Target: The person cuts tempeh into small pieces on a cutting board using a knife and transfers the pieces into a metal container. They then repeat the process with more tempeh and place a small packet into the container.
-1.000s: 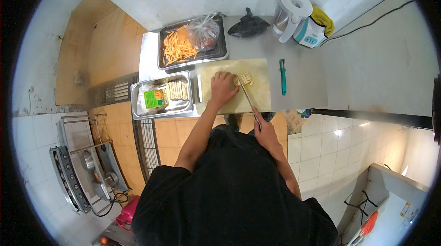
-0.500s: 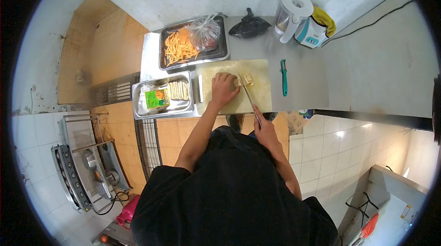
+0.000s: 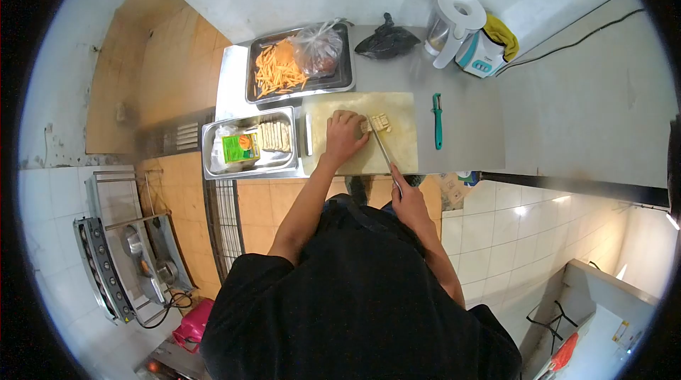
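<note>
My left hand [image 3: 345, 136] is curled over the left end of a pale, grainy piece of food that looks like tempeh [image 3: 381, 122], pressing it onto the cutting board [image 3: 397, 149]. My fingers hide most of what they hold. Closed round its handle, my right hand [image 3: 408, 204] has a long knife [image 3: 382, 149], the blade lying across the tempeh just right of my left fingertips. Small cut pieces sit together to the right of the blade. Left of the board, a steel pan [image 3: 210, 171] contains pale tempeh slices [image 3: 274, 136] in a row and a green packet [image 3: 241, 147].
Behind the pan stands a dark tray [image 3: 347, 68] with orange strips [image 3: 277, 71] and a clear plastic bag [image 3: 317, 48]. A green-handled peeler [image 3: 438, 124] lies right of the board. Further back are a black bag [image 3: 386, 39], a blender jug [image 3: 457, 18] and its base [image 3: 479, 57].
The knife blade has shifted slightly across the tempeh, and the pieces right of it sit closer together. My left hand stays almost in place. The whole view has moved a little.
</note>
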A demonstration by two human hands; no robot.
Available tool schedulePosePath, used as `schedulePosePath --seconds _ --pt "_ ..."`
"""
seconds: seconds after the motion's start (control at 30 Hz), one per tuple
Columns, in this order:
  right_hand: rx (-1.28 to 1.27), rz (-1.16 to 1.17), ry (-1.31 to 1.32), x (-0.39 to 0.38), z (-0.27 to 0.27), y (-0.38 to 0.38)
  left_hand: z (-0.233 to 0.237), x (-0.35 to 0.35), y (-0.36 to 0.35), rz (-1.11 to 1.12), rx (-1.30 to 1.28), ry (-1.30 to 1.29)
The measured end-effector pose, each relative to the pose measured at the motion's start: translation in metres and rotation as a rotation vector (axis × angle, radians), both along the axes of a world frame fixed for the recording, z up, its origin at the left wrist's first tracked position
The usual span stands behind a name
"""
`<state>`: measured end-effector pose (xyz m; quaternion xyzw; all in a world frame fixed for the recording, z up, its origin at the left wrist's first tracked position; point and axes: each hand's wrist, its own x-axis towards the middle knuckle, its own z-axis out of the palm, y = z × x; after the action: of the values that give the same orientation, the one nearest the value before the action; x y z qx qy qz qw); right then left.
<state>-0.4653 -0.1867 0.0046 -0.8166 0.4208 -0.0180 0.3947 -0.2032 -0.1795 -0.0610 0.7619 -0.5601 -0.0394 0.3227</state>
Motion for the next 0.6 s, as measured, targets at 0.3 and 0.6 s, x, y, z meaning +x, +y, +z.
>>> schedulePosePath --seconds 0.3,0.6 --pt "0.049 -0.011 0.132 0.003 0.043 0.001 -0.003 0.001 -0.003 0.013 0.029 0.023" --pt "0.043 -0.041 0.04 0.018 0.024 -0.007 -0.007 0.003 -0.007 0.002 0.025 0.003"
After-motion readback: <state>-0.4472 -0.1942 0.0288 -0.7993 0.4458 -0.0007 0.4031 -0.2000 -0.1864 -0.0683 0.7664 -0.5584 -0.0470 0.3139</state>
